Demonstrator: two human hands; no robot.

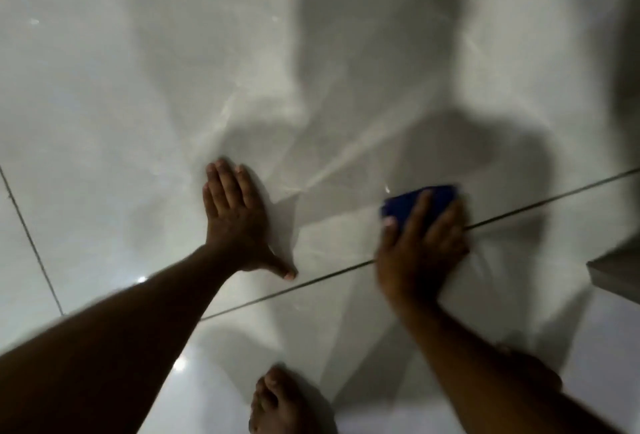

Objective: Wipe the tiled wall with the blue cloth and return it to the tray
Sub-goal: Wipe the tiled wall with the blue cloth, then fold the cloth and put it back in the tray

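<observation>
The glossy white tiled wall [138,104] fills most of the head view, crossed by a dark grout line [554,192]. My right hand [420,246] presses the folded blue cloth [420,203] flat against the wall, right on that grout line; only the cloth's upper part shows above my fingers. My left hand [239,222] rests flat on the tile to the left, fingers together and thumb spread, holding nothing. No tray is in view.
My shadow falls across the middle of the wall. A bare foot [277,402] stands on the shiny floor at the bottom centre. A grey ledge or corner [614,270] juts in at the right edge. A second grout line [31,243] runs at the left.
</observation>
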